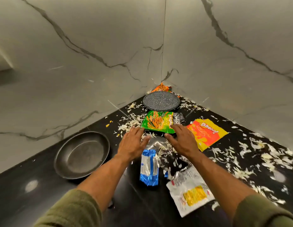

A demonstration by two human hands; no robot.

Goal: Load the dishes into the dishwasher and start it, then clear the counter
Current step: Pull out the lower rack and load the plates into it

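While both of your hands reach toward the corner, note the black counter first: it fills the lower view and carries everything else. The dark frying pan sits at 9 o'clock from your hands; judge it rigid and the heaviest item here, so take it by the rim with a full grip, since no handle is visible. The speckled round plate lies at 12 o'clock near the wall corner, stiff and probably breakable; lift it by opposite edges. The red and yellow packet lies at 2 o'clock, the white and yellow wrapper at 5 o'clock, and the blue and white wrapper at 6 o'clock. Expect all three to be light, limp and crinkly; pinch them anywhere. The green snack packet lies directly ahead, between the plate and your hands. Your left hand has its fingers extended and relaxed, fingertips at the packet's near left corner, holding nothing. Your right hand lies flat with straight fingers touching the packet's near right edge. Pale shreds are scattered widely, densest at 3 o'clock; they are too fine to pinch, so sweep them together.
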